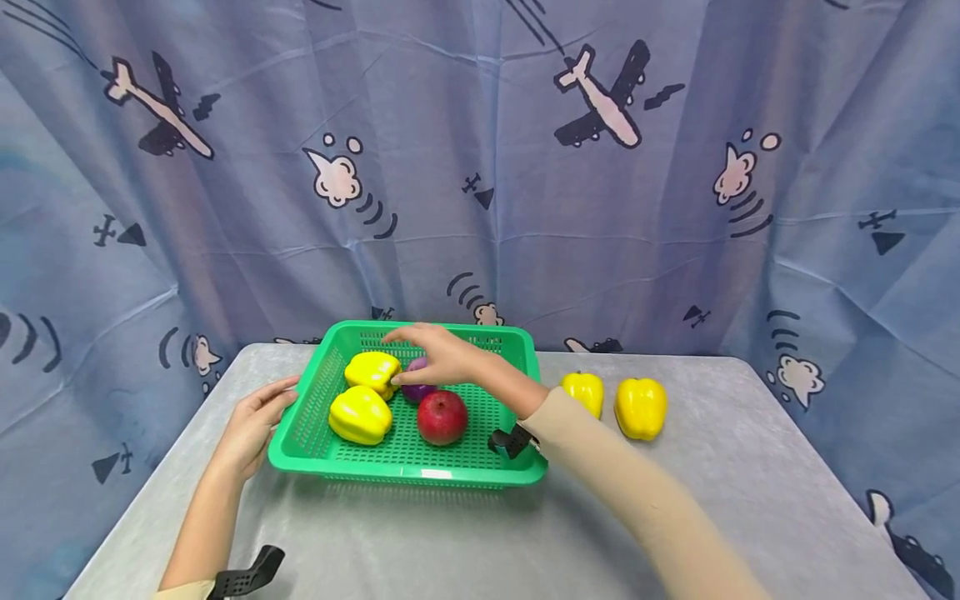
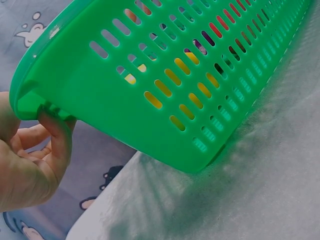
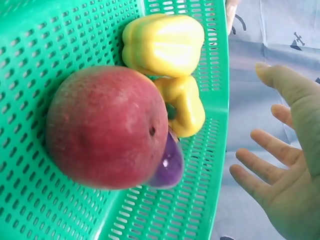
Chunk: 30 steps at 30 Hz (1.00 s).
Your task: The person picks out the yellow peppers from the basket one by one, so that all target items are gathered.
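Note:
A green plastic basket (image 1: 480,473) with slotted walls stands on the table. My left hand (image 1: 251,425) grips its left rim, fingers curled at the edge in the left wrist view. My right hand (image 1: 438,354) hovers over the basket's back half with fingers spread, holding nothing. Below and around it lie a yellow bell pepper (image 1: 369,370), a shiny purple vegetable (image 1: 415,392) partly covered by the hand, and a round red fruit (image 1: 442,418). Another yellow bell pepper (image 1: 360,415) sits at the basket's front left.
Two more yellow bell peppers, one (image 1: 641,408) farther right and one (image 1: 583,392) partly behind the right sleeve, stand on the grey table (image 1: 750,492) to the basket's right. A blue patterned curtain (image 1: 465,108) hangs behind and along both sides.

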### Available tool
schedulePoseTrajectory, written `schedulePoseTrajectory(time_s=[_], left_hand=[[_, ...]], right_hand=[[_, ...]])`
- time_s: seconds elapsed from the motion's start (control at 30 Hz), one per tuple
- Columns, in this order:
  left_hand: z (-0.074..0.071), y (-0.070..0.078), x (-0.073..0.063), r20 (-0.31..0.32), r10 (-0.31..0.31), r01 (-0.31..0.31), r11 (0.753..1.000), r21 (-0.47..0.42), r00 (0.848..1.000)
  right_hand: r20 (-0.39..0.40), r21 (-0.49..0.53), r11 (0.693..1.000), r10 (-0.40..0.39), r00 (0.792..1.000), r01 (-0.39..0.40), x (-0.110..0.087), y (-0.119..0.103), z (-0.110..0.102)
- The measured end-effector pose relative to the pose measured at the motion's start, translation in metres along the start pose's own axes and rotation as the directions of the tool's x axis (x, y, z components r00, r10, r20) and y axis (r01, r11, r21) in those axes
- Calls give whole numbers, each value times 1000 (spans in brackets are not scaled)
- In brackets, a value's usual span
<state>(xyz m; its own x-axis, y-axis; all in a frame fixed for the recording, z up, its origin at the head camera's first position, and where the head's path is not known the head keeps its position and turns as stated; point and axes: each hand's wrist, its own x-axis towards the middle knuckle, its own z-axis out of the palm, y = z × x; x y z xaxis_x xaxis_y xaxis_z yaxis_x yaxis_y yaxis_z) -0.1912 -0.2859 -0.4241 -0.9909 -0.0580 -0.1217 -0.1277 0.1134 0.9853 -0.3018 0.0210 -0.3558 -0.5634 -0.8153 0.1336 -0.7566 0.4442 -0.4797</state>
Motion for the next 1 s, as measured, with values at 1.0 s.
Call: schedulePoseTrajectory(time_s=[1.0], left_hand=[[1, -1, 2, -8, -20, 20, 1000, 4, 1000]], right_hand=[[165, 179, 978, 78, 983, -108, 28, -2, 52]])
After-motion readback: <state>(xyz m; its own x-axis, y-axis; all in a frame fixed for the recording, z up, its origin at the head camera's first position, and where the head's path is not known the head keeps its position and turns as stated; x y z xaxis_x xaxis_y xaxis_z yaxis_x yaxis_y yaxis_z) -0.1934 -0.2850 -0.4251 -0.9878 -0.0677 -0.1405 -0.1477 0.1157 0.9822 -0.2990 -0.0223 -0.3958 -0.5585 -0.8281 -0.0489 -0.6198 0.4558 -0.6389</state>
